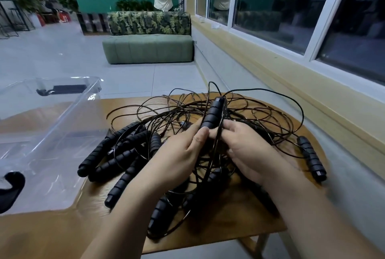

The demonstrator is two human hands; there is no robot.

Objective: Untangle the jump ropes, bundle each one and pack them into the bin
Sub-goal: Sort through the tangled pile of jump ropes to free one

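A clear plastic bin (62,125) sits at the left end of the wooden worktop (116,104). Just beside it lies a cluster of black ribbed handles (116,154). The left hand (181,154) and right hand (248,152) are close together, both gripping the lower end of one raised handle (214,114) above the tangled jump ropes (210,164). A lone handle (311,157) lies near the worktop's right edge.

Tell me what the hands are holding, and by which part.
The left hand and right hand grip one black jump rope handle by its lower end, above the tangled ropes; its other end points up.
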